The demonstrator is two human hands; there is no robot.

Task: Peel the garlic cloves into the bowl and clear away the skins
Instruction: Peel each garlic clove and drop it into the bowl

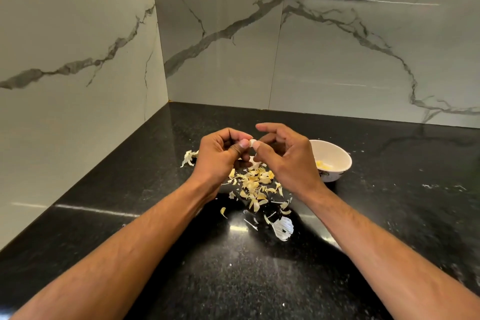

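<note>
Both hands (pixel 250 153) pinching garlic clove (pixel 252 142) above skins (pixel 255 184)

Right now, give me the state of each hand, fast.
Left hand: closed, pinching the garlic clove between thumb and fingers.
Right hand: closed, its thumb and fingers pinching the same clove from the other side.

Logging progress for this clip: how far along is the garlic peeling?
Partway. Peeled cloves already lie in the white bowl. Left hand and right hand pinch a garlic clove mid-peel. Skins still litter the black counter, uncleared.
</note>
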